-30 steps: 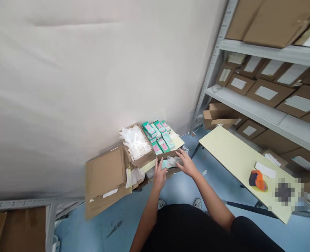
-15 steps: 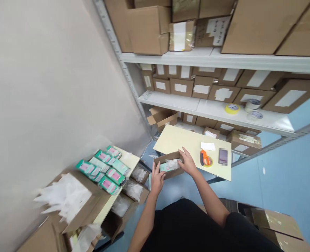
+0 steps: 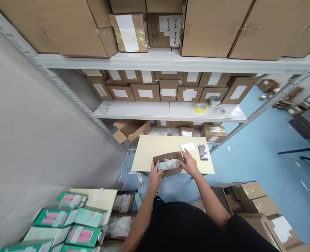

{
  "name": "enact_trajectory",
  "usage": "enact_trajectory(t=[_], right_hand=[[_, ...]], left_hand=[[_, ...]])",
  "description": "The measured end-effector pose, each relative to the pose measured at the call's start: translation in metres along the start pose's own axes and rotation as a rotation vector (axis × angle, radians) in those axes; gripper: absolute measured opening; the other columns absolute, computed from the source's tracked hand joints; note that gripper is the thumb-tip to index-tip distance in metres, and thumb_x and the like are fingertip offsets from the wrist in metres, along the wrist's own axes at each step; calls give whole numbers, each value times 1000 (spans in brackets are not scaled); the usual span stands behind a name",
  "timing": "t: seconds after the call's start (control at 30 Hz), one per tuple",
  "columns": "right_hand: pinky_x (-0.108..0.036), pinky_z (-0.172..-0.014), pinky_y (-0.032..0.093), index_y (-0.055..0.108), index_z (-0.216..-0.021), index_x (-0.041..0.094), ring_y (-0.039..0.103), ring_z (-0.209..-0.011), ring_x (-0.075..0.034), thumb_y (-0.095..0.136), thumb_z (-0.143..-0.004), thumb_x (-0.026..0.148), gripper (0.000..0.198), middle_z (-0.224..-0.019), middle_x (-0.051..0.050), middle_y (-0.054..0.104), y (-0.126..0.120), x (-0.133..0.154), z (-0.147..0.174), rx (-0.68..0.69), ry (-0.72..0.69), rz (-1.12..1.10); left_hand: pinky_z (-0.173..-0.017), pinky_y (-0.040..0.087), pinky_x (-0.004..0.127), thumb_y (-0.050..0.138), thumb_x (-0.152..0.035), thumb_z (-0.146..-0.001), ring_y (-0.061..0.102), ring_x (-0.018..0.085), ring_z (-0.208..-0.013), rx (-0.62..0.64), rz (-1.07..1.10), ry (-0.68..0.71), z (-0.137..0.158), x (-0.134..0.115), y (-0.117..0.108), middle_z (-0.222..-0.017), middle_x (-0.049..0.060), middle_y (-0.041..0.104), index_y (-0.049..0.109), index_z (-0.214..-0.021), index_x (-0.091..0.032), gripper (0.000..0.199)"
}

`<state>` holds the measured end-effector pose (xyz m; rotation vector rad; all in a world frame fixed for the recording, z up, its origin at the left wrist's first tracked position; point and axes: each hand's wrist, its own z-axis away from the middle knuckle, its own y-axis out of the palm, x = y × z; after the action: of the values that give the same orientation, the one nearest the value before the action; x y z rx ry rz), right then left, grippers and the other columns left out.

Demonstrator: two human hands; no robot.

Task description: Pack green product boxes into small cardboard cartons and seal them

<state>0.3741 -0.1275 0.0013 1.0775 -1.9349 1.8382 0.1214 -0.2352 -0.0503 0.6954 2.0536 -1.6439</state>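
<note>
Between my two hands is an open cardboard box (image 3: 172,172), held over the near edge of a pale yellow table (image 3: 147,147). Inside it lie a light green packet (image 3: 163,166) and crumpled white paper (image 3: 173,163). My left hand (image 3: 155,175) grips the box's left end, thumb over the rim. At the right end, my right hand (image 3: 189,163) has its fingers on the rim. A roll of yellow tape is mostly hidden behind that hand. White paper slips (image 3: 188,146) and a purple blurred item (image 3: 203,152) lie farther right on the table.
A metal shelf (image 3: 134,109) with labelled boxes stands behind the table, holding a yellow tape roll (image 3: 200,107). Green and pink packages (image 3: 55,217) cover a side table at lower left. Cardboard boxes (image 3: 260,199) are stacked at lower right.
My view has swung right, and the box in my hands now sits over the table's front edge. The orange tape dispenser seen earlier is now hidden behind my right hand.
</note>
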Motion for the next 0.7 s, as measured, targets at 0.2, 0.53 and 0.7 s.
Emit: enact_trajectory(t=[0.2,0.53,0.7], right_hand=[[-50,-116,46,48,-153,25,44,-149,-31,63,-90,27,65,-165,-14,39,18,12,-25,-18,91,70],[-55,-122,36,38,-160,22,36,-154,-33,66,-86,29,80,-164,-16,41,74,-2,-22,17,276,106],[-53,-121,38,38,-159,15,46,-148,-35,70,-81,32,87,-157,-19,50,94,-23,-26,-9,472,56]], left_hand=[[-120,41,56,57,-19,-94,4,31,-162,180,107,111,-93,67,-1,-170,6,32,74,-91,-20,18],[-119,43,41,73,-22,-85,32,30,-156,163,315,-188,-135,127,7,-173,11,22,30,-163,-25,90],[-115,47,41,71,-35,-91,54,31,-142,214,286,-346,-124,133,17,-155,15,54,25,-166,-19,89]])
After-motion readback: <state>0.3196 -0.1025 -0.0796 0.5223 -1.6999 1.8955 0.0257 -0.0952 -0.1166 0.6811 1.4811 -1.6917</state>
